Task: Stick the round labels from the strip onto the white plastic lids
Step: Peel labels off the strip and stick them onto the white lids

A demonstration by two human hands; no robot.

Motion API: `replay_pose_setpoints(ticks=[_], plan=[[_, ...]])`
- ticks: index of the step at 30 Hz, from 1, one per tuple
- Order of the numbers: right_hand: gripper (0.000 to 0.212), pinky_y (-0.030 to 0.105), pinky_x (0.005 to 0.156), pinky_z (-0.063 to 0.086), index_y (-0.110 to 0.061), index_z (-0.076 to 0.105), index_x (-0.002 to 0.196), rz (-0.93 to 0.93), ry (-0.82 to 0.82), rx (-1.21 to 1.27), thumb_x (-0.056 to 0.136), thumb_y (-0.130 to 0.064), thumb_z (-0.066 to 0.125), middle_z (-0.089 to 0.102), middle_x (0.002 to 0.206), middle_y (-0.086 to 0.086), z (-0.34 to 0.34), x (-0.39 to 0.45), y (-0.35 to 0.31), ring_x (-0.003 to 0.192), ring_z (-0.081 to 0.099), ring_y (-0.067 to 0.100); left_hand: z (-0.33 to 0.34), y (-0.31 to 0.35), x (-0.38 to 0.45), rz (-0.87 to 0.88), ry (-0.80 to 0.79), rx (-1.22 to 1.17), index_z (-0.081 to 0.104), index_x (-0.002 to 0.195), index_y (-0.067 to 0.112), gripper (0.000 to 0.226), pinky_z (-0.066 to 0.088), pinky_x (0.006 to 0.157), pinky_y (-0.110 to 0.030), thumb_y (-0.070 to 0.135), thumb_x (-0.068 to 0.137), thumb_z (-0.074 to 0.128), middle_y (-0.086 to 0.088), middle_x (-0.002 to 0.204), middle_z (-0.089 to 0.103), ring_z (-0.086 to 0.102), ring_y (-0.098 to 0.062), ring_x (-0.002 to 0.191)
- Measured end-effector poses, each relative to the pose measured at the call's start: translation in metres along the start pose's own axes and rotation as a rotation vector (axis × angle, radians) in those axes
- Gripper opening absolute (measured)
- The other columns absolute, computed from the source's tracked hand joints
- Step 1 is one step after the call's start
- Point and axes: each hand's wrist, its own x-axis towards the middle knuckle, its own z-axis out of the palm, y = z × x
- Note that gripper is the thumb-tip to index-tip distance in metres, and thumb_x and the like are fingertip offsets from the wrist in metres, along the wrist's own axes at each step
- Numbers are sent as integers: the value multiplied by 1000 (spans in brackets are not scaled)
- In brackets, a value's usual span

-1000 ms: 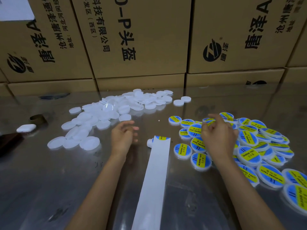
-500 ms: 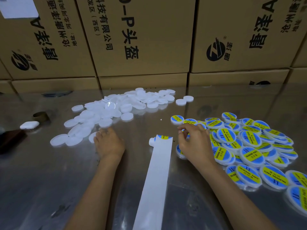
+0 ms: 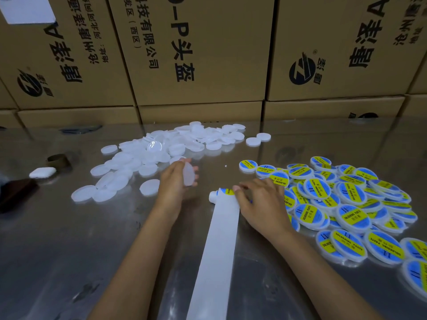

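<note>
My left hand holds a plain white lid upright between its fingers, just right of the heap of plain white lids. A white backing strip runs from the bottom edge up the middle of the table to a small roll. At the strip's far end sits a blue and yellow round label. My right hand lies at that end, fingertips on the label's edge. A pile of labelled lids fills the right side.
Stacked cardboard boxes wall off the back of the shiny metal table. At the far left lie a small white case, a brown tape roll and a dark flat object.
My left hand picked a plain lid from the heap and brought it toward the middle. My right hand moved left from the labelled pile to the label at the strip's end.
</note>
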Motion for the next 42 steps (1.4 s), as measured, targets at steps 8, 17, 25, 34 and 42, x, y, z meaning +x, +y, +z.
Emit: replay_pose_setpoints(ticks=[8, 17, 25, 34, 42], plan=[[31, 28, 98, 15, -36, 63, 118, -94, -144, 56, 90, -47, 59, 64, 108, -17, 2, -3, 0, 113, 46, 9, 7, 9, -16, -144, -248, -199, 62, 109, 8, 29, 59, 61, -30, 32, 105, 46, -13, 79, 73, 68, -22, 64], [25, 34, 95, 35, -30, 69, 107, -164, -101, 181, 82, -25, 71, 64, 107, -13, -2, -2, -5, 111, 49, 14, 16, 0, -15, -88, -245, 41, 67, 106, 14, 15, 62, 70, -30, 14, 102, 53, -16, 93, 72, 73, -28, 83], [19, 33, 86, 42, -20, 64, 93, -231, -22, 275, 78, -9, 70, 61, 95, -11, -1, -4, -10, 99, 52, 16, 16, -2, -14, -77, -259, -76, 65, 108, 9, 21, 63, 68, -34, 9, 104, 44, -18, 92, 69, 73, -29, 78], [17, 32, 81, 45, -17, 61, 91, -234, -33, 339, 82, -4, 66, 63, 94, -9, -5, -3, -11, 89, 54, 11, 15, -3, -13, -155, -279, -265, 62, 111, 5, 20, 62, 81, -44, 8, 105, 43, -23, 102, 67, 73, -39, 93], [17, 38, 88, 45, -15, 60, 84, -167, -28, 461, 78, -1, 68, 64, 94, -7, -11, -2, -14, 98, 55, 14, 18, -8, -13, -117, -289, -124, 64, 109, 10, 24, 62, 76, -37, 12, 106, 41, -19, 98, 69, 74, -32, 88]])
